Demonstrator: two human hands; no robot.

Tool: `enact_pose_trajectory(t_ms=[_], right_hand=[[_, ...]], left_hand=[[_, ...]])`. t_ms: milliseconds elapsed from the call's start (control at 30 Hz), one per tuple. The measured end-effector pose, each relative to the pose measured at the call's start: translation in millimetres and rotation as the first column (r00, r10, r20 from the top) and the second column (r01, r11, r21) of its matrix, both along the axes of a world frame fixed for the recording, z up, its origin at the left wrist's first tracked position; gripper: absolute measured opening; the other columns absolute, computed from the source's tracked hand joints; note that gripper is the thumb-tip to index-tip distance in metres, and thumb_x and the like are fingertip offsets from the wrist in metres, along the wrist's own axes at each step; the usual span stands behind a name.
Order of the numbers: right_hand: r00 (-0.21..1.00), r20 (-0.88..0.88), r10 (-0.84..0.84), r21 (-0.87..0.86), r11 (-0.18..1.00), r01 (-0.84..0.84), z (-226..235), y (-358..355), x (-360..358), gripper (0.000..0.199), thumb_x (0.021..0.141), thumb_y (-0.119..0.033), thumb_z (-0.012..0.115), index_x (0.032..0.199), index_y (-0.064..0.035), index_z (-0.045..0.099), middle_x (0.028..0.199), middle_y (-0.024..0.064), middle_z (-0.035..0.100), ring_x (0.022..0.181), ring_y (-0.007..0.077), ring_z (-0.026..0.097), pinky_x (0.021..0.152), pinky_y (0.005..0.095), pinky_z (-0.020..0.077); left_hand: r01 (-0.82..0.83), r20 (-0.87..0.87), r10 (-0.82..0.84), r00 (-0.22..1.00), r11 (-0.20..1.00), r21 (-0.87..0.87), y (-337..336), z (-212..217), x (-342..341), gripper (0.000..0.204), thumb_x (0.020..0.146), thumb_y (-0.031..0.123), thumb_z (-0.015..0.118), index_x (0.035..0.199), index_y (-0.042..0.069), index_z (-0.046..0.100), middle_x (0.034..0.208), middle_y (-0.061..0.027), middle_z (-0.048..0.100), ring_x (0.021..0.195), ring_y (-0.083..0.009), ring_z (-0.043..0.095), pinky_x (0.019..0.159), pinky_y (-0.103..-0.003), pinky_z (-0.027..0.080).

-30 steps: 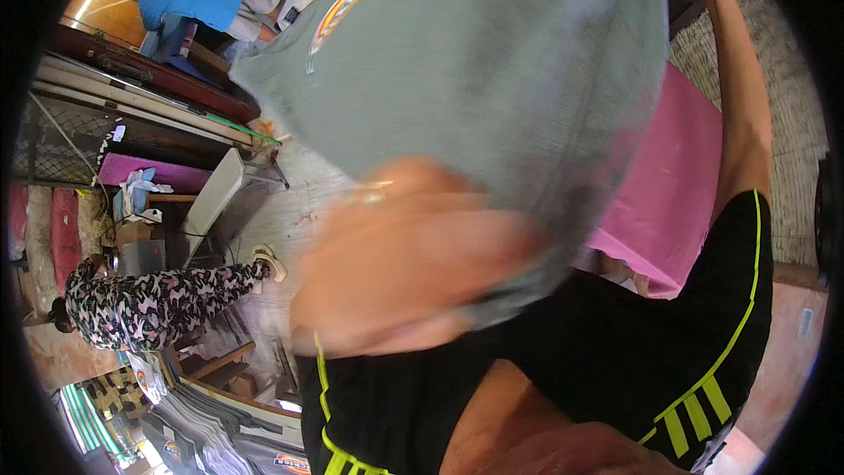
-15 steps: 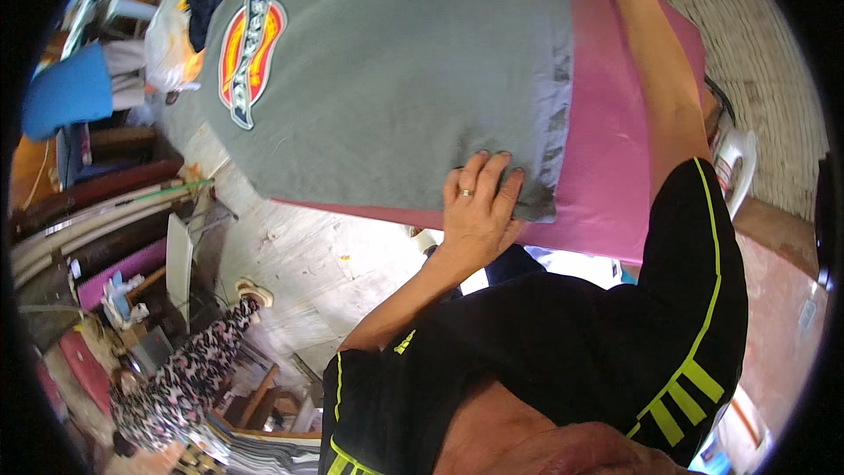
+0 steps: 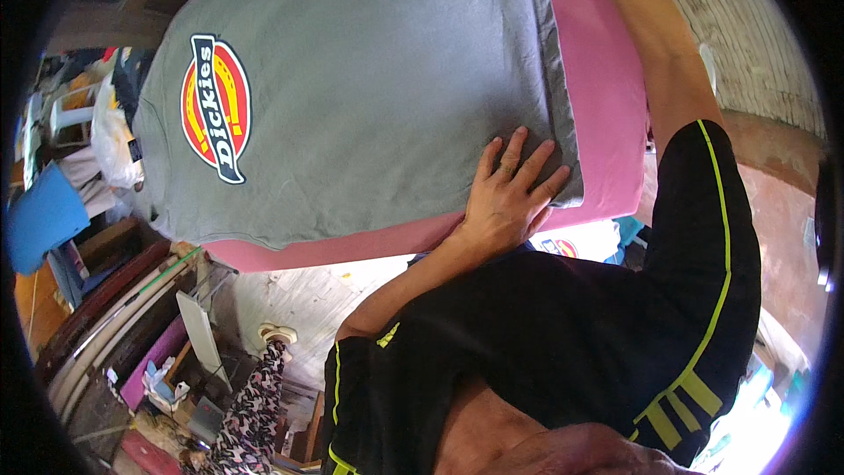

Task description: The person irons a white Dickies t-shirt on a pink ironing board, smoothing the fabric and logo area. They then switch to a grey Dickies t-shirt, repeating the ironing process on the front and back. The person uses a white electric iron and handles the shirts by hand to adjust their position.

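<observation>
A dark grey T-shirt (image 3: 378, 79) lies spread over a pink padded board (image 3: 607, 114). On its left part sits a red and yellow oval print (image 3: 215, 110) crossed by a dark band of white lettering. My left hand (image 3: 510, 189) rests flat on the shirt near its hem, at the near right corner, with fingers spread. Up along the right side of the board stretches my right forearm. The top edge of the picture cuts off my right hand, so its fingers are hidden.
A person in patterned trousers (image 3: 255, 409) is at lower left. Long rolls and bars (image 3: 97, 334) lie at the left, near a blue panel (image 3: 48, 215) and a white plastic bag (image 3: 114, 136). Ridged pale sheeting (image 3: 738, 35) lies at far right.
The shirt looks smoother, and its print shows flatter and lower in the picture. My left hand has shifted slightly right with fingers wider apart. My right hand has gone out of the top edge.
</observation>
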State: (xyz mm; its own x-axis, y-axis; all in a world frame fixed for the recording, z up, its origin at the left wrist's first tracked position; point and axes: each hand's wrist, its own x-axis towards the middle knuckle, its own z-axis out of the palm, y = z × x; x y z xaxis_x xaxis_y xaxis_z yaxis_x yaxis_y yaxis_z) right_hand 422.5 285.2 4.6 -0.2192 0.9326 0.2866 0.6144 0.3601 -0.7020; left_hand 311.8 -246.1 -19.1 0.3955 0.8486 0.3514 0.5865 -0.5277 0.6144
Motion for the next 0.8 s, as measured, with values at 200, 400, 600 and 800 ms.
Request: enact_pose_trajectory(t_ms=[200, 400, 600, 800], right_hand=[[0.938, 0.253, -0.238, 0.227, 0.957, 0.181, -12.6, -15.1, 71.3, 0.042, 0.085, -0.01, 0.069, 0.126, -0.0105, 0.06, 0.101, 0.0179, 0.073, 0.095, 0.0306, 0.071, 0.08, 0.0427, 0.0565], [0.992, 0.044, -0.117, -0.032, 0.992, 0.118, 52.0, -163.5, -16.1, 0.052, 0.089, -0.018, 0.065, 0.139, -0.0122, 0.05, 0.125, 0.025, 0.063, 0.105, 0.0369, 0.067, 0.09, 0.047, 0.0529], [0.891, 0.375, 0.257, 0.322, 0.865, -0.385, -8.2, -259.7, 16.0, 0.04, 0.093, -0.025, 0.067, 0.125, -0.0034, 0.062, 0.134, 0.0161, 0.058, 0.125, 0.0299, 0.053, 0.107, 0.0404, 0.0405], [0.934, 0.323, 0.155, 0.369, 0.888, -0.275, -24.0, -265.6, 13.1, 0.042, 0.086, -0.023, 0.075, 0.124, -0.0071, 0.064, 0.132, 0.0189, 0.056, 0.122, 0.0379, 0.053, 0.104, 0.0466, 0.0413]], left_hand=[[0.062, 0.032, -0.061, 0.998, 0.998, -0.019, 22.7, -10.4, 43.6, 0.051, 0.08, 0.033, 0.076, 0.129, 0.021, 0.066, 0.148, -0.0116, 0.048, 0.142, -0.042, 0.035, 0.112, -0.063, 0.027], [0.223, 0.419, -0.133, 0.898, 0.959, -0.174, 33.8, 14.8, 16.4, 0.044, 0.082, 0.027, 0.076, 0.123, 0.01, 0.068, 0.13, -0.0141, 0.062, 0.13, -0.0387, 0.05, 0.11, -0.055, 0.037], [-0.083, 0.641, -0.103, 0.76, 0.964, 0.254, 29.0, 170.7, -137.5, 0.025, 0.079, 0.024, 0.077, 0.098, 0.008, 0.073, 0.092, -0.01, 0.07, 0.081, -0.0271, 0.063, 0.074, -0.041, 0.047], [-0.552, 0.551, 0.054, 0.833, 0.159, 0.819, -88.5, 274.6, -207.7, 0.031, 0.086, 0.038, 0.066, 0.082, 0.007, 0.066, 0.079, -0.0128, 0.064, 0.065, -0.0269, 0.053, 0.064, -0.042, 0.039]])
